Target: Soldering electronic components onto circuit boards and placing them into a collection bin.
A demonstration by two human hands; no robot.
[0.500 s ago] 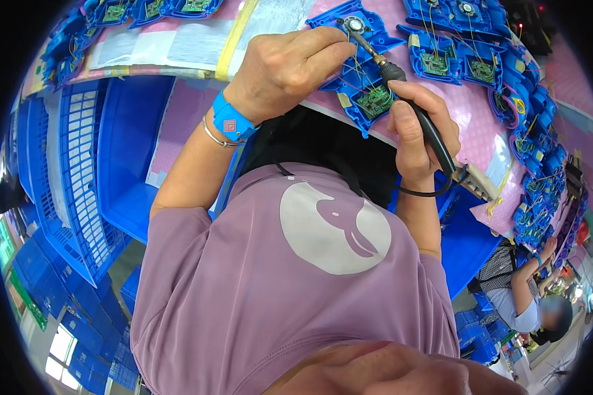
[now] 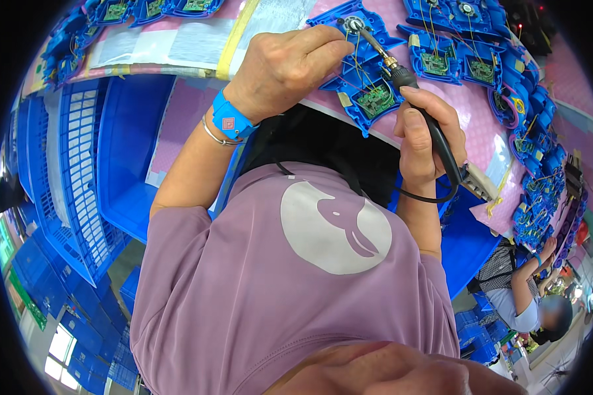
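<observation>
R hand (image 2: 418, 148) is clamped on a black-handled soldering iron (image 2: 402, 77) w/ a slim metal shaft, and that's what just changed: hand + iron have shifted a little to the person's right & back toward the body, so the tip, which was at the L edge of the small round silver-and-black disc (image 2: 351, 24), now sits over its face, up & left of R hand. Can't tell if it's touching. Prob. means the work has gone from one spot on the disc to another, w/ this unit still in hand. L hand (image 2: 286, 66) has barely moved: fingers bunched together, tips just below-left of the disc; thumb's hidden, so can't tell if they pinch anything. Disc sits in an open blue moulded-plastic shell (image 2: 339, 13), just beyond L fingertips. Nearer the body, btwn the two hands, a green rectangular circuit board (image 2: 375, 100) lies in the lower blue part, thin wires running up from it. Black flexible cord (image 2: 435, 199) loops below R hand, a bit lower than a half sec ago.
</observation>
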